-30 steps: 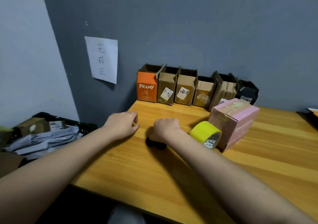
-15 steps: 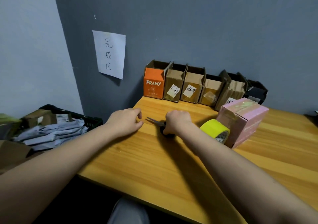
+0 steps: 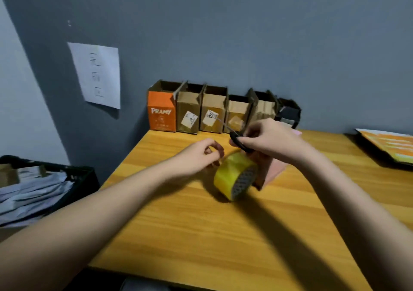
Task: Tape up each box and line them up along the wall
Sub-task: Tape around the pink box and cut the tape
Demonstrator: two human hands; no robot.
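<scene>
Fingers, right hand [image 3: 271, 140]: curled around the black handles of the scissors [image 3: 238, 142], held above the table with the thin blades pointing toward the wall.
Fingers, left hand [image 3: 199, 156]: loosely curled beside the tape roll [image 3: 234, 175]; whether they pinch the tape end, I cannot tell, the picture is blurred.
Tape roll: yellow, lying on the wooden table [image 3: 201, 235], just in front of the pink box [image 3: 276, 170].
Pink box: mostly hidden behind the right hand and the roll.
Row of boxes [image 3: 214, 109]: standing side by side against the grey wall, flaps open at the top.
Risk: the roll may roll away when the tape is pulled, because nothing blocks it.
Risk: the scissor tips are near the left fingers, so a quick cut could nick them.
</scene>
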